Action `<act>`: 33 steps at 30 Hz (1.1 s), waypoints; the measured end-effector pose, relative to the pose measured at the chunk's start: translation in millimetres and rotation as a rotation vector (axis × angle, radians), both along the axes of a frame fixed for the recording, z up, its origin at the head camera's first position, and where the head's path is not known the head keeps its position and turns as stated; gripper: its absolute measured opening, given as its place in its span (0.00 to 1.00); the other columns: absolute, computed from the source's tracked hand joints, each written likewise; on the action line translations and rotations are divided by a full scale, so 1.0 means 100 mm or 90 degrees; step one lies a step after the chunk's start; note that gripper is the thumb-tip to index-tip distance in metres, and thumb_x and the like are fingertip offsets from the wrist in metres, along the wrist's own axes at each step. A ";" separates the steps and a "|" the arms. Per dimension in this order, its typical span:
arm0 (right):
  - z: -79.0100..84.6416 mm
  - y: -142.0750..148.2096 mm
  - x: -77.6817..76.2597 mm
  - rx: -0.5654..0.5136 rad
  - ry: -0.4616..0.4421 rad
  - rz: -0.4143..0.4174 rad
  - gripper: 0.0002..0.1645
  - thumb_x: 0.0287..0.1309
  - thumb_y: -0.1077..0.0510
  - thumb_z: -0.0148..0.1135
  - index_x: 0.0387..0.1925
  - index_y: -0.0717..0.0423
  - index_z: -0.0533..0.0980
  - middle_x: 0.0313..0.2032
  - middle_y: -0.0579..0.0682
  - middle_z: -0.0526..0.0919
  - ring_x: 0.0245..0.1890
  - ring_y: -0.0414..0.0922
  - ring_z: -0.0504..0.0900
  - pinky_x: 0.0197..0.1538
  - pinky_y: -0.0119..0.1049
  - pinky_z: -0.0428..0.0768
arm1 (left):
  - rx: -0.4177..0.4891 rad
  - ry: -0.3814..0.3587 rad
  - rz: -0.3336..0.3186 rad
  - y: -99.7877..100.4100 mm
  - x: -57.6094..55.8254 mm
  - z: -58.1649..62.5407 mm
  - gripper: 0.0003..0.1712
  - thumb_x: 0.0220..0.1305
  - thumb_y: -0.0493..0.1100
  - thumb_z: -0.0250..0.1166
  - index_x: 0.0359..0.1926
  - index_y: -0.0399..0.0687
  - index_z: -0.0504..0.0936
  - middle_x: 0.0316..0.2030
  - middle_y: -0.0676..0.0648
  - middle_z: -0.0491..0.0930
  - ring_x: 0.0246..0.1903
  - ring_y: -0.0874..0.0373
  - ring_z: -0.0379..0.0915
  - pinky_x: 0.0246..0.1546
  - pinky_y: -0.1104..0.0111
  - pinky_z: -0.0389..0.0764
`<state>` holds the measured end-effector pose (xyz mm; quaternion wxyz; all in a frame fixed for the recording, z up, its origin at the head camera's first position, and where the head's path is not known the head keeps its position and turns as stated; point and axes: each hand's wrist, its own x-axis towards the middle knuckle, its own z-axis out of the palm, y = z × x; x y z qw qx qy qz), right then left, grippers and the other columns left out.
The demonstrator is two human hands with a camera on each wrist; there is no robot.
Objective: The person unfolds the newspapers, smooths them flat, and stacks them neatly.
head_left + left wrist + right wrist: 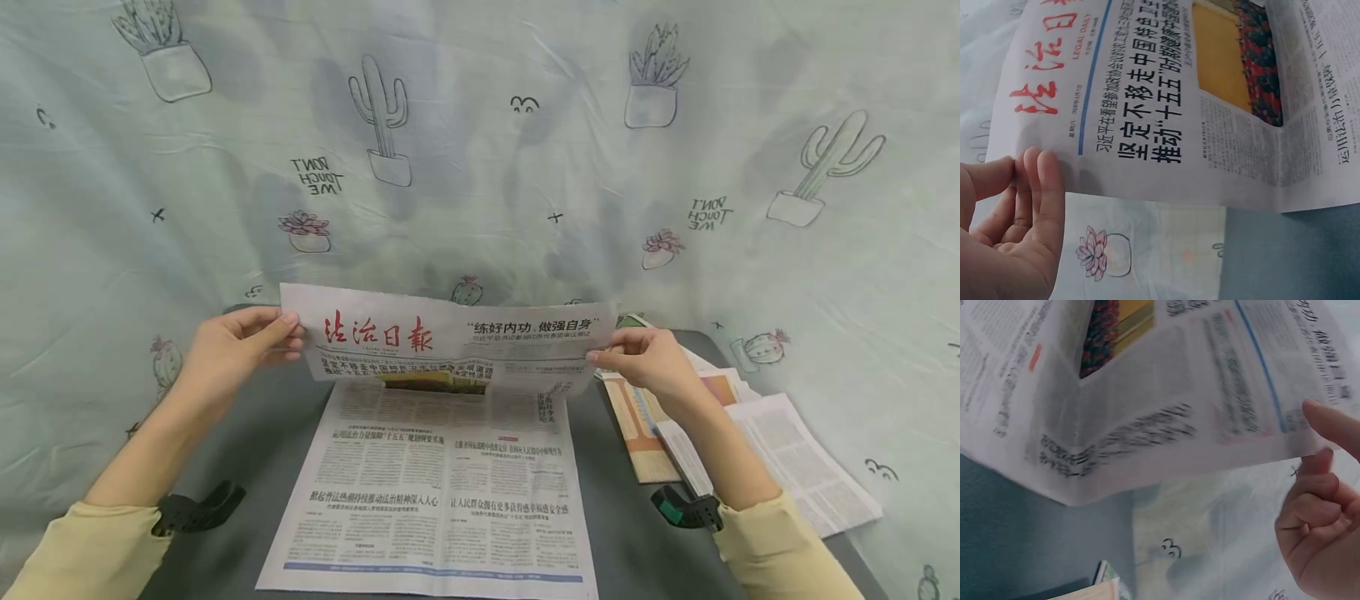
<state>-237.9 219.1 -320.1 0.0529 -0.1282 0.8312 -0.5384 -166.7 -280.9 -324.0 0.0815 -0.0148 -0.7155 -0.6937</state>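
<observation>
A newspaper [442, 500] with a red masthead lies on the grey table, its top part lifted and tilted up towards the camera. At the upper left edge my left hand [243, 342] pinches the sheet between thumb and fingers; the left wrist view shows this grip [1025, 219] beside the red characters. My right hand [648, 362] pinches the opposite upper edge, and in the right wrist view the thumb and index finger of that hand [1319, 500] meet at the paper. A crease runs below the colour photo [1235, 56], where the raised part bends from the flat part.
Right of the newspaper, a stack of papers and booklets [795, 458] lies on the grey table [225, 558], with an orange-and-tan booklet [637, 433] nearest. A pale curtain [480, 167] printed with cacti hangs behind the table. Dark straps [198, 508] circle both wrists.
</observation>
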 end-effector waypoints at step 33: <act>-0.42 -0.34 -0.67 -0.179 -0.186 -0.099 0.26 0.60 0.59 0.69 0.56 0.68 0.73 0.45 0.56 0.81 0.38 0.47 0.85 0.44 0.37 0.83 | -0.190 -0.072 -0.057 -0.10 -0.57 -0.71 0.27 0.69 0.48 0.65 0.54 0.26 0.77 0.45 0.36 0.83 0.45 0.45 0.81 0.41 0.63 0.83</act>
